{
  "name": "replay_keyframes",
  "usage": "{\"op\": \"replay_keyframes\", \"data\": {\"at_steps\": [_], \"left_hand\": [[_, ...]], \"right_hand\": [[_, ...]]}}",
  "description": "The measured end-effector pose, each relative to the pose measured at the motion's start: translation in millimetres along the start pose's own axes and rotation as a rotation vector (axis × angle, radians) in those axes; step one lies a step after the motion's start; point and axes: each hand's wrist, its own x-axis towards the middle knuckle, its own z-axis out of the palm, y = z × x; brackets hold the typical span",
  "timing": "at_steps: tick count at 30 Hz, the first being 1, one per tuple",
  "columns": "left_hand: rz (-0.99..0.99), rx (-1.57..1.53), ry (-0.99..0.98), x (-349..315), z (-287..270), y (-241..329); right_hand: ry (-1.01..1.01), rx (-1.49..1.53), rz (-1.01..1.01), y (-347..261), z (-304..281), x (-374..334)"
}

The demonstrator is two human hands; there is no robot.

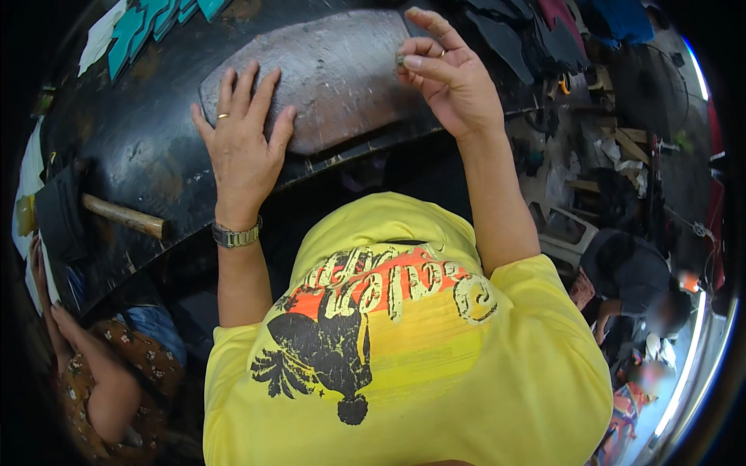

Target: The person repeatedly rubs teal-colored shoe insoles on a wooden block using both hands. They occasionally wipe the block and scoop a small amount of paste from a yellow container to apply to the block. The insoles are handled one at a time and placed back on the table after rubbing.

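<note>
Yellow shirt [466,373], foremost; worn slab [338,74] on dark table [144,171], long axis left-to-right; left hand [247,144] splayed across its left part; right hand [458,89], by its right end, pinching small object [400,60].

Pinched object [400,60] too small to tell, teal pieces [123,45] cut off above

We count two bare hands, left [245,147] and right [466,85], each wearing one ring [223,116]. We see one wristwatch [237,236], one worn slab [342,74] and one small piece [400,60]. Left, we find one wooden stick [124,216] and one co-worker [116,396]; right, at least two others [637,272]. Far left, overlapping teal pieces [128,43] defeat our exact count.
</note>
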Motion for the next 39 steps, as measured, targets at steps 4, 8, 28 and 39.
{"op": "replay_keyframes", "data": {"at_steps": [4, 8, 28, 39], "left_hand": [[-0.006, -0.184, 0.056, 6, -6, 10], [-0.077, -0.813, 0.057, -1, -21, 48], [-0.182, -0.772, -0.035, 19, -12, 125], [-0.109, -0.760, -0.099, 19, -8, 132]], "right_hand": [[0.052, 0.157, 0.059, 0, 12, -10], [-0.117, 0.070, -0.086, 19, 24, -27], [-0.096, 0.262, -0.217, 27, -13, -55], [-0.073, 0.123, -0.308, 36, -24, -59]]}}
